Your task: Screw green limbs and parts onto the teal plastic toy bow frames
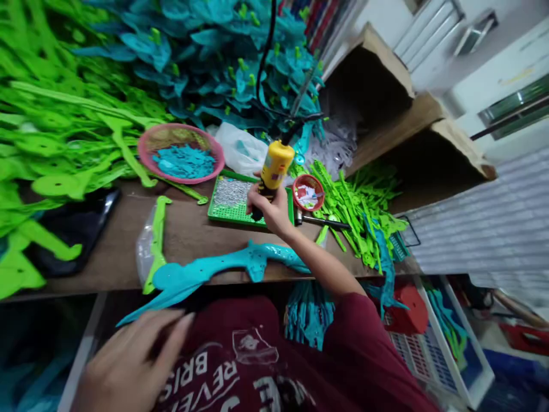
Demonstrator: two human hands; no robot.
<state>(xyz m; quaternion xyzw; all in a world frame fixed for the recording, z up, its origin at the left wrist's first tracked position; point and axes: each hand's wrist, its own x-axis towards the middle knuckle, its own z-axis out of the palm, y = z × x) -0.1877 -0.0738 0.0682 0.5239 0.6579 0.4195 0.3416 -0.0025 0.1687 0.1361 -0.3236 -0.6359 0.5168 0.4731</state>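
My right hand point(274, 207) is wrapped round a yellow-and-black electric screwdriver point(278, 161), its cord running upward. Below it lies a green tray point(240, 215) with a heap of small metal screws point(231, 191) on its left side. My left hand point(132, 360), blurred by motion, is low in front of my body. Its thumb and fingers stand apart, with nothing seen between them. Nearest to it is the pointed end of a long turquoise plastic part point(214, 265), lying along the table's front edge. A green plastic part point(158, 240) rests beside it on a clear bag.
Green parts point(47, 137) pile up at left, turquoise parts point(223, 51) at the back. A pink basket point(143, 150) holds turquoise pieces; a small red basket point(295, 197) stands near a hammer point(326, 222). Green strips point(360, 212) lie at right before cardboard boxes point(454, 143).
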